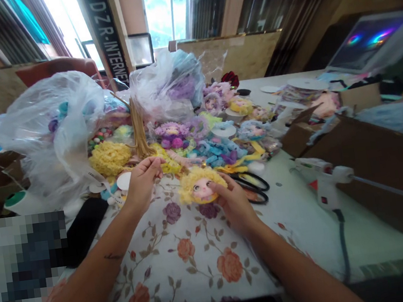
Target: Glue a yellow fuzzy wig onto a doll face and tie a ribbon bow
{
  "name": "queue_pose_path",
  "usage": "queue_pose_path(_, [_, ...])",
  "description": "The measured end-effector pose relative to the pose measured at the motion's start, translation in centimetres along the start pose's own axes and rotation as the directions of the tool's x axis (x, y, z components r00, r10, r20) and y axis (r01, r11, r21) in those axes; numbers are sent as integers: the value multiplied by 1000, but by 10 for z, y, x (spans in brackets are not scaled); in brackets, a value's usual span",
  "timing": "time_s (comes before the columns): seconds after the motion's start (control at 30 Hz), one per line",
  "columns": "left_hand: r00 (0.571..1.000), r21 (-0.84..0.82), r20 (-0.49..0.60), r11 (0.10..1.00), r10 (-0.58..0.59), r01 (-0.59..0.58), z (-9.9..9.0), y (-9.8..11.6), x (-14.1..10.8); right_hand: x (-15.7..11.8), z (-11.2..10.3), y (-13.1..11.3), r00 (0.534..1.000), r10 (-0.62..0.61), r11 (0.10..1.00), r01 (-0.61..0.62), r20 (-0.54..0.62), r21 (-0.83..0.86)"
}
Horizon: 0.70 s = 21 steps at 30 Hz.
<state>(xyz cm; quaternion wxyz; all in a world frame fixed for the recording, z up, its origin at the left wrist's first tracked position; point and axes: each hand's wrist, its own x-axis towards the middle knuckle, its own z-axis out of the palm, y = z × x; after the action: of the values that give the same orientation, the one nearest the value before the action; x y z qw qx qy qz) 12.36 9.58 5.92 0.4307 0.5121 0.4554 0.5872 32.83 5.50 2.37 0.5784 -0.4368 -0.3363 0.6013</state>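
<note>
My right hand [234, 202] grips a small doll head [202, 189] with curly yellow hair and a painted face, thumb across its front. To its left, my left hand [145, 178] is closed in a pinch; whatever sits between the fingertips is too small to make out. Just beyond that hand stands a bundle of gold cords [139, 129], beside a fluffy yellow clump [110, 158]. Black-handled scissors [259, 183] lie behind my right hand, their blades mostly hidden. A floral cloth [179, 266] spreads under both hands.
Blue yarn pieces [212, 152] and purple-haired doll heads [171, 131] are heaped behind. Clear plastic bags [60, 109] stand at the back. On the right are a glue gun [322, 180] with its cord and a cardboard box [379, 163]. A black phone-like slab [86, 229] lies left.
</note>
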Motion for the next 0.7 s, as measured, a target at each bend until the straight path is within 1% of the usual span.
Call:
queue_pose_path(0.07, [999,37,25,998,45,-46,0,-1,0,3,-1,-1,1000,-11,997,12,-15,77])
queue_pose_path(0.1, [998,40,49,998,49,-51,1,-2,-1,4,-1,-1,1000,-18,995,20,-20,94])
queue_pose_path(0.17, [996,47,93,999,-6,2,3,-2,-4,4,-1,0,1000,-22,994,24,-16,105])
queue_pose_path(0.23, [992,109,99,992,-79,69,6,-2,-7,3,0,1,1000,-13,995,13,0,102])
queue_pose_path(0.3, [990,206,105,976,-93,70,7,-3,-8,1,1,2,1000,4,996,-6,17,89])
queue_pose_path(0.37, [984,268,152,962,-89,46,8,-4,-8,-1,2,3,999,11,997,-14,33,77])
queue_pose_path(0.43, [958,277,238,957,-159,90,8,-4,-9,-2,3,3,998,3,997,-8,62,71])
queue_pose_path(0.53, [882,245,345,938,-321,245,9,-4,-13,-4,5,4,996,-14,998,8,93,63])
queue_pose_path(0.6, [842,205,385,924,-379,322,11,-4,-16,-4,5,4,994,-31,998,26,106,51])
queue_pose_path(0.63, [833,184,394,921,-389,343,11,-5,-18,-4,4,5,993,-40,998,35,113,46])
queue_pose_path(0.7, [838,152,387,923,-385,354,13,-7,-21,-4,4,7,989,-46,999,42,143,34])
